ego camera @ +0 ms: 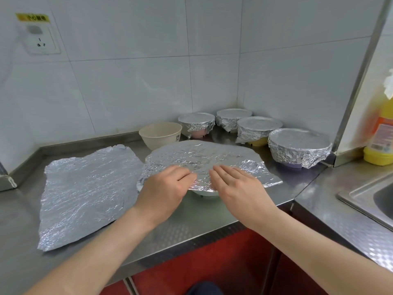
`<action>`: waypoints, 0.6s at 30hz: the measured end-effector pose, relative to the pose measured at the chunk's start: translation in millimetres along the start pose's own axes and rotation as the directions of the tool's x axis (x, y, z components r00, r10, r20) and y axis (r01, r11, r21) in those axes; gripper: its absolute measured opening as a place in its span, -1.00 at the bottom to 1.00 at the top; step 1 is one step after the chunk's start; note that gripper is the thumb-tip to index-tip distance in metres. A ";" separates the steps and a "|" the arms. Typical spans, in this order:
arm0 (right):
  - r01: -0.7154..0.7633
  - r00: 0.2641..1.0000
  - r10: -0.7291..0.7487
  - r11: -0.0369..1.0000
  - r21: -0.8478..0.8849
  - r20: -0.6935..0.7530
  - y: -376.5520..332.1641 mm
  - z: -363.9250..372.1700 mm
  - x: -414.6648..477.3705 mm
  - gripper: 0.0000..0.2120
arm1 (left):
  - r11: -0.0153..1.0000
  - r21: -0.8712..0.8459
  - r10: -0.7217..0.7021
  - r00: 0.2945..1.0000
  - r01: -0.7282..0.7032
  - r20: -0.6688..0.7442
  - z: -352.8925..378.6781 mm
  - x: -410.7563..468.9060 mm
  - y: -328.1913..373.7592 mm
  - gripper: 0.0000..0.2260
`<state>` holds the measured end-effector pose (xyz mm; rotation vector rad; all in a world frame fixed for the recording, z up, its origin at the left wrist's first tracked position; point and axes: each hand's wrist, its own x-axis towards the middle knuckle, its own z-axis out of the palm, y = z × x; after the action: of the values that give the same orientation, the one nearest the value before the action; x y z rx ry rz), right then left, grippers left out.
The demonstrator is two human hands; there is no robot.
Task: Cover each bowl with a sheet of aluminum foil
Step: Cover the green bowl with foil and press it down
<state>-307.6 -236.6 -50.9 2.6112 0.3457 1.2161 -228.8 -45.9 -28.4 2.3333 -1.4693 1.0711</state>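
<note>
We see a bright, even, cool-white scene with no hard shadows. The light seems to fall from overhead, since only a soft, faint shadow lies on the steel counter [191, 211] beneath the overhanging edge of the crumpled foil sheet [202, 156] near the centre. That foil sparkles with many small glints. The flat sheet [85, 188] at 9 o'clock glitters too, without blowing out. The tiled wall [127, 81] at 12 o'clock carries a dull sheen. Towards the rim we find smear: the wall socket [41, 39] at 10 o'clock and the yellow bottle [380, 133] at 3 o'clock are blurred. Straight lines there bow and lean with wide-angle distortion. The middle is fairly sharp.
</note>
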 end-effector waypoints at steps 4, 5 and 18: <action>-0.003 0.997 0.002 1.000 -0.011 -0.075 3.2 4.7 -3.6 -0.65 | 0.998 0.008 0.059 0.997 -0.059 -0.041 5.3 -2.9 -6.6 -0.85; -0.003 0.997 0.003 1.000 -0.002 -0.083 3.0 4.6 -3.2 -0.64 | 0.997 0.015 0.070 0.996 -0.069 -0.047 5.3 -2.7 -7.4 -0.87; 0.045 0.996 -0.029 0.981 0.187 -0.083 16.0 13.9 -10.4 -0.48 | 0.988 0.033 0.155 0.983 -0.153 -0.099 4.6 1.5 -2.6 -0.79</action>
<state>-301.6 -256.5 -62.0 2.7038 0.5478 1.3390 -224.1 -48.0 -30.2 2.1755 -1.6284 1.2333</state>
